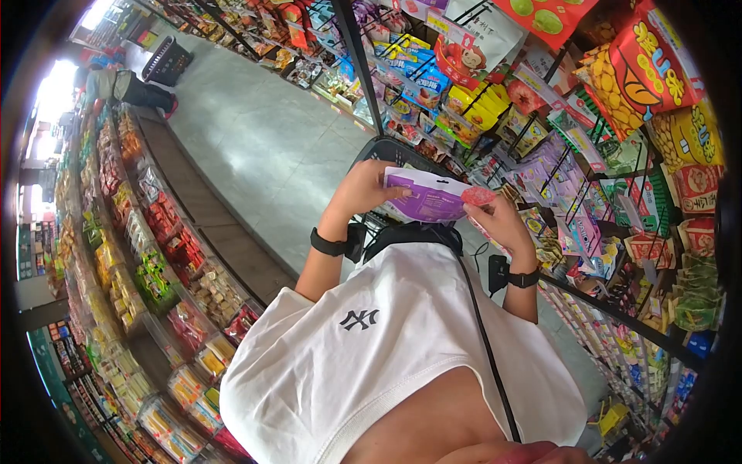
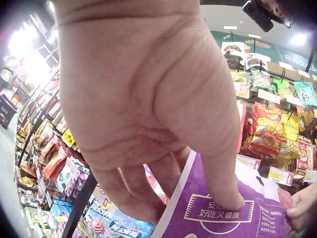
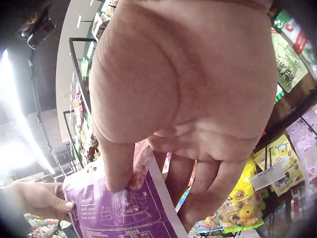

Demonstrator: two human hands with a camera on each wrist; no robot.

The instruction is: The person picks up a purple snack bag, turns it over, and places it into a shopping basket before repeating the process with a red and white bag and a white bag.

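In the head view, a purple snack bag (image 1: pixel 433 205) with a white top edge and a hang hole is held in front of the waist. My left hand (image 1: pixel 362 189) pinches its left end, thumb on the printed face and fingers behind. At the other end my right hand (image 1: pixel 504 224) grips the bag with the thumb over a red-pink patch (image 1: pixel 478 196) at the corner. White lettering shows on the bag (image 2: pixel 220 213) in the left wrist view. From the right wrist, the thumb presses the bag (image 3: pixel 124 213) beside a pink speckled strip (image 3: pixel 142 163).
A dark shopping basket (image 1: pixel 386 148) is just beyond the hands. Hanging snack racks, with a red chip bag (image 1: pixel 640 66) among them, line the right. Low shelves of packets (image 1: pixel 166 232) run along the left. Down the grey aisle (image 1: pixel 255 131) a person (image 1: pixel 135 89) bends near another basket (image 1: pixel 166 62).
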